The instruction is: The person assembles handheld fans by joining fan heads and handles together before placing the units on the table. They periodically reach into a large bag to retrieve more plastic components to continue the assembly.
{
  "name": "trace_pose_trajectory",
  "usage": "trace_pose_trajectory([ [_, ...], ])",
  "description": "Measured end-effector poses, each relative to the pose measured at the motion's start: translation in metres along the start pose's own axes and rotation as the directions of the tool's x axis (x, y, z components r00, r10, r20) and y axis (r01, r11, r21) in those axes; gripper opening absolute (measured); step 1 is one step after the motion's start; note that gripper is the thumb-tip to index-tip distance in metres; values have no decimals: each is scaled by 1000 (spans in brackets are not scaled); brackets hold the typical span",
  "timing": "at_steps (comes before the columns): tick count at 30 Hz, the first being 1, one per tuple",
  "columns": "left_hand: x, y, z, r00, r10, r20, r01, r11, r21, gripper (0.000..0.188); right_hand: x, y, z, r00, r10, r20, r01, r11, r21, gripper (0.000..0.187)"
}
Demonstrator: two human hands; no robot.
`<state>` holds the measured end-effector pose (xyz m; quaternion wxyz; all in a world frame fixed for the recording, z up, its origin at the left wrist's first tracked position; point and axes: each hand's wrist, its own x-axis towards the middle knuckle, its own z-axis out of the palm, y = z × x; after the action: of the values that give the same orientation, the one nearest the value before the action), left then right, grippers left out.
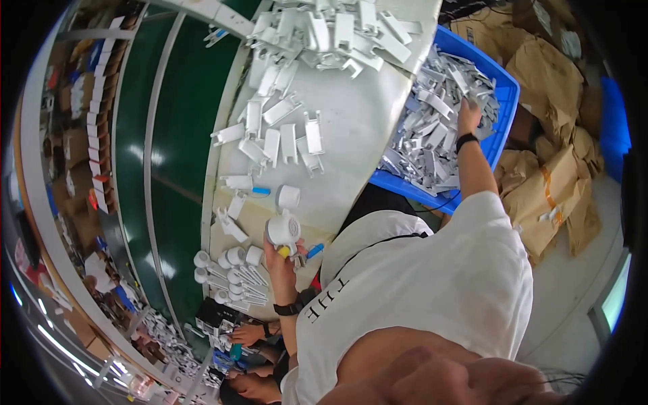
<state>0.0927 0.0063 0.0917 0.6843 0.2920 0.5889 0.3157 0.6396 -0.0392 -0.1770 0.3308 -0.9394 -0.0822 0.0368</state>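
Note:
My left hand (281,270) is closed around a white round-headed device (283,230) with a grille-like face, held above the near end of the table. A small yellow part (284,251) shows just below its head. My right hand (470,116) reaches into a blue bin (507,101) heaped with grey-white plastic pieces (432,138); its fingertips are among the pieces, so its grip is hidden. Beside my left hand lies a small blue item (315,251). Another white round head (289,197) rests on the table just beyond the held one.
White channel-shaped plastic parts (314,34) are piled at the table's far end, others scattered nearer. Several round-headed pieces with handles (236,275) lie in rows at left. Beyond runs a green conveyor belt (182,135). A co-worker's hands (248,335) work below. Brown paper bags (550,189) stand right.

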Motion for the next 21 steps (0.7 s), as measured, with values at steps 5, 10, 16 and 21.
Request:
trace_pose_trajectory([
  [5,41,3,54,955,-86,285,72,996,59,44,-34,161,-19,940,232,252,-194,967,-165,72],
  [10,63,-15,84,941,38,336,-184,891,416,54,-106,116,32,904,-64,422,185,950,-253,70],
  [16,92,41,63,907,391,158,-113,-134,984,50,-103,77,-29,898,-142,417,118,989,84,50],
  [21,78,43,-5,959,249,-138,203,-255,946,47,-94,104,-68,939,-219,266,222,975,18,46],
])
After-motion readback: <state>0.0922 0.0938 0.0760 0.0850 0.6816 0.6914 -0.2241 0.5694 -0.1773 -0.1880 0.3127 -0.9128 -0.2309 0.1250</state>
